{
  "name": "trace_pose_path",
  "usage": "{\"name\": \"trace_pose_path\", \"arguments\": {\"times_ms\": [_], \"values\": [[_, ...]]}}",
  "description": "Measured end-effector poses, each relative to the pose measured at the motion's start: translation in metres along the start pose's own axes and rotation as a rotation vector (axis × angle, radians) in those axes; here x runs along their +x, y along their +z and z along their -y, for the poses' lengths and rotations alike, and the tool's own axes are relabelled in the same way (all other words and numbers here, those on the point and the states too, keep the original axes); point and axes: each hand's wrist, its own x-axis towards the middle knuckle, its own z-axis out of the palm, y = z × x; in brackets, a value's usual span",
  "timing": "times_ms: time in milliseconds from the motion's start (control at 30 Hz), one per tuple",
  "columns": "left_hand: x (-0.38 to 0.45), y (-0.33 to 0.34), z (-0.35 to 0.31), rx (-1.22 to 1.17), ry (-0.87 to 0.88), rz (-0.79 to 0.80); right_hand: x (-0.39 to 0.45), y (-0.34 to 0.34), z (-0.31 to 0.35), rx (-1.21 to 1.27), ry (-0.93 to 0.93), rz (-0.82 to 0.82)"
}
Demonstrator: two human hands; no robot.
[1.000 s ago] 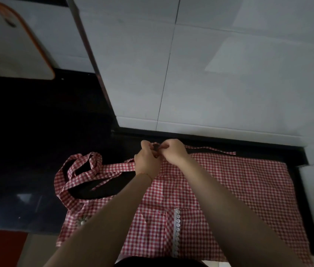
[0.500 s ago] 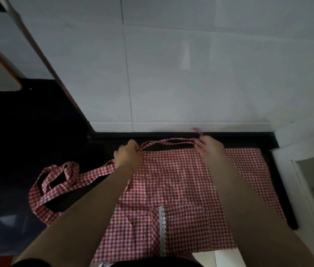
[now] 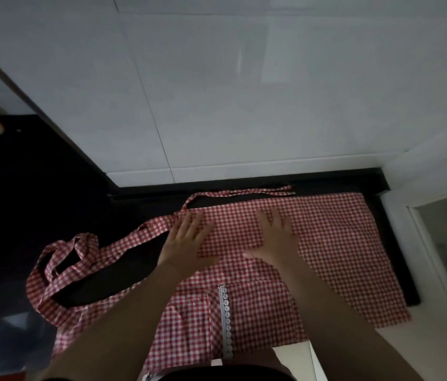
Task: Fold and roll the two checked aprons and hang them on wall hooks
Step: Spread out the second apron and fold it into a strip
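Beyond both hands, a pale tiled wall [image 3: 244, 92], rising from the far edge of a dark worktop [image 3: 38, 215]. Under both palms, spread flat over that worktop, a red-and-white checked apron [image 3: 326, 243], its near edge hanging past the worktop's front. Left of the left hand, a loose tangle of checked straps [image 3: 63, 265] looping over the dark surface; beyond the fingertips of both hands, a thinner tie [image 3: 244, 193] lying along the foot of the wall. Nearer than the right hand, between the two forearms, a pocket seam edged with a strip of white lace trim [image 3: 225, 320]. Left hand [image 3: 186, 240] open, fingers spread, palm down on the cloth at the apron's left edge where the strap joins. Right hand [image 3: 277, 237] likewise open and flat, fingers fanned, thumb out toward the left hand, pressing on the middle of the fabric. Hands near each other but apart, nothing pinched in either.
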Motion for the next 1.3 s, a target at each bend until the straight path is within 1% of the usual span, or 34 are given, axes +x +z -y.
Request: {"name": "trace_pose_path", "arguments": {"times_ms": [133, 267, 333, 367, 433, 500, 533, 567, 600, 700, 767, 833, 900, 967, 1033, 1133, 1200, 1233, 1300], "values": [[0.0, 0.005, 0.014, 0.022, 0.001, -0.033, -0.005, 0.001, -0.043, 0.081, 0.186, -0.008], [0.007, -0.005, -0.002, -0.094, -0.098, -0.083, -0.017, 0.002, -0.082, 0.203, 0.402, 0.035], [0.014, -0.019, -0.016, -0.092, -0.152, -0.117, -0.016, 0.004, -0.094, 0.207, 0.461, 0.034], [0.018, -0.026, -0.021, -0.094, -0.168, -0.118, -0.012, 0.003, -0.093, 0.2, 0.459, 0.015], [0.03, -0.04, -0.033, -0.149, -0.164, -0.129, -0.01, -0.011, -0.088, 0.189, 0.402, -0.106], [0.042, -0.05, -0.041, -0.234, -0.16, -0.136, -0.003, -0.028, -0.083, 0.15, 0.301, -0.313], [0.05, -0.054, -0.045, -0.275, -0.177, -0.13, 0.002, -0.037, -0.084, 0.133, 0.243, -0.391], [0.057, -0.058, -0.046, -0.314, -0.207, -0.12, 0.006, -0.044, -0.084, 0.124, 0.186, -0.443], [0.065, -0.06, -0.049, -0.344, -0.244, -0.108, 0.014, -0.049, -0.088, 0.117, 0.13, -0.46], [0.08, -0.061, -0.055, -0.378, -0.327, -0.088, 0.033, -0.06, -0.095, 0.126, -0.022, -0.386], [0.088, -0.061, -0.063, -0.382, -0.392, -0.056, 0.046, -0.068, -0.102, 0.128, -0.086, -0.315], [0.095, -0.06, -0.07, -0.384, -0.443, -0.076, 0.057, -0.07, -0.109, 0.06, -0.132, -0.281], [0.101, -0.061, -0.075, -0.343, -0.47, -0.101, 0.063, -0.075, -0.114, 0.018, -0.15, -0.239], [0.103, -0.062, -0.081, -0.304, -0.472, -0.092, 0.069, -0.079, -0.118, -0.015, -0.176, -0.197], [0.102, -0.066, -0.087, -0.329, -0.473, -0.076, 0.073, -0.085, -0.12, -0.058, -0.205, -0.163], [0.1, -0.068, -0.091, -0.402, -0.493, -0.066, 0.078, -0.092, -0.129, -0.033, -0.249, -0.157], [0.095, -0.066, -0.087, -0.39, -0.509, -0.021, 0.076, -0.094, -0.138, 0.007, -0.271, -0.155], [0.092, -0.065, -0.083, -0.367, -0.535, 0.01, 0.074, -0.095, -0.142, 0.021, -0.26, -0.137], [0.084, -0.065, -0.074, -0.308, -0.606, 0.058, 0.072, -0.1, -0.149, 0.015, -0.175, -0.076]]}}
